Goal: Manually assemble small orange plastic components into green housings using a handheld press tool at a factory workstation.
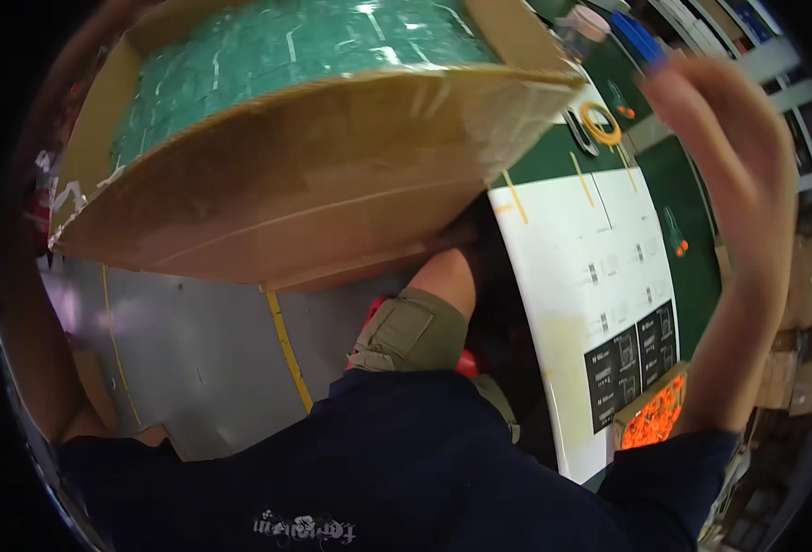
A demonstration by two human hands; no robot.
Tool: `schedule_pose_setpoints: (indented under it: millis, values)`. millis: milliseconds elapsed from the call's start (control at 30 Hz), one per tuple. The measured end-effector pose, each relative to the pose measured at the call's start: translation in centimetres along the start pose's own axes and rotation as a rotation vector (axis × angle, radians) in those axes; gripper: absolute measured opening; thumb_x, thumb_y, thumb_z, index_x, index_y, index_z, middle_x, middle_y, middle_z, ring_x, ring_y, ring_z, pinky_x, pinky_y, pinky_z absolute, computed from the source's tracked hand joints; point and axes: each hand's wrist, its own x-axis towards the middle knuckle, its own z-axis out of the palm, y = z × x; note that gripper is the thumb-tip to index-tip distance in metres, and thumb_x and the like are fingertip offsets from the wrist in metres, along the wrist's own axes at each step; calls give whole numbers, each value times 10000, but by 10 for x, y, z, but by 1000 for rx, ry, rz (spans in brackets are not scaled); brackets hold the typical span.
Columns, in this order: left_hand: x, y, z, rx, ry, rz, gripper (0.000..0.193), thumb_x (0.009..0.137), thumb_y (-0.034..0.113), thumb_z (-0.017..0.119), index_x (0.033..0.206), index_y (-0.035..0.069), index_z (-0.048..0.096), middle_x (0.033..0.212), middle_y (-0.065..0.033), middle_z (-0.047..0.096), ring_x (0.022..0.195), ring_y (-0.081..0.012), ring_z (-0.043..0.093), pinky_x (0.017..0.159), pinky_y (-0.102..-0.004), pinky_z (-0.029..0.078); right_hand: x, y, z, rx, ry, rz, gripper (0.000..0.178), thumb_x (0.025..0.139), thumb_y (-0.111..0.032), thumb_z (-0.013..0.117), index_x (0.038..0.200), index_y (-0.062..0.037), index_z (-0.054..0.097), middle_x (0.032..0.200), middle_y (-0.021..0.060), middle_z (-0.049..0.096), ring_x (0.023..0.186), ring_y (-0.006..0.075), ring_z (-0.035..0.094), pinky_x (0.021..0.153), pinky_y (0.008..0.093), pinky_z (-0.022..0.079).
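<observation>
A large open cardboard box (pixel 314 175) looms in front of me, tilted. Stacked green-tinted clear plastic pieces (pixel 314 69) fill it. Along the left rim my left arm (pixel 33 304) runs up past the box's side; its hand is at or beyond the dim upper edge, its fingers hidden. My right hand (pixel 705 115) is raised at the upper right, clear of the box's near corner and above the green worktable. Motion smears its fingers, which look bent. Behind its fingertips shows a blue object (pixel 636 39); whether they touch cannot be told.
On the green worktable (pixel 668 179) at right lie a white printed sheet (pixel 562 267), a yellow tape roll (pixel 601 124) and a small green item with orange ends (pixel 675 235). A small carton (pixel 650 414) holds orange pieces. Cartons (pixel 811 285) stand far right. Yellow tape (pixel 286 350) marks the grey floor.
</observation>
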Motion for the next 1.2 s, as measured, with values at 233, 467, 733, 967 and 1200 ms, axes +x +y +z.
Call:
schedule_pose_setpoints:
  millis: [233,467,733,967,1200]
  values:
    - [72,-96,70,255,-763,-171,575,947,414,642,1316,-20,557,1286,-238,653,1180,-376,646,969,-470,529,199,8,104,-528,-469,-24,523,937,-434,579,1217,-10,706,1225,143,714,1082,342,672,960,423,523]
    - [81,-111,109,306,-726,-405,632,964,458,589,1329,-54,536,1278,-261,652,1170,-429,630,971,-493,517,262,51,184,-536,-621,170,657,933,-523,550,1343,-15,618,1326,161,664,1174,363,640,1012,463,498]
    - [91,-119,124,378,-744,-697,754,970,509,566,1434,-64,409,1381,-304,574,1221,-447,592,1014,-510,489,209,18,136,-317,-444,55,949,861,-649,584,1552,-37,366,1436,220,568,1214,404,610,1080,507,452]
    - [96,-109,138,84,-596,-823,757,977,444,610,1440,-104,366,1359,-306,557,1174,-412,612,1011,-518,493,218,33,148,-160,-241,344,901,799,-502,747,1488,-23,418,1323,204,613,1122,366,636,977,472,521]
    - [72,-127,131,-678,-438,-917,692,983,324,655,1420,-124,360,1278,-267,555,1113,-356,618,980,-511,504,229,26,154,456,-270,526,547,823,-194,776,1300,-14,577,1232,154,631,1026,281,643,816,406,572]
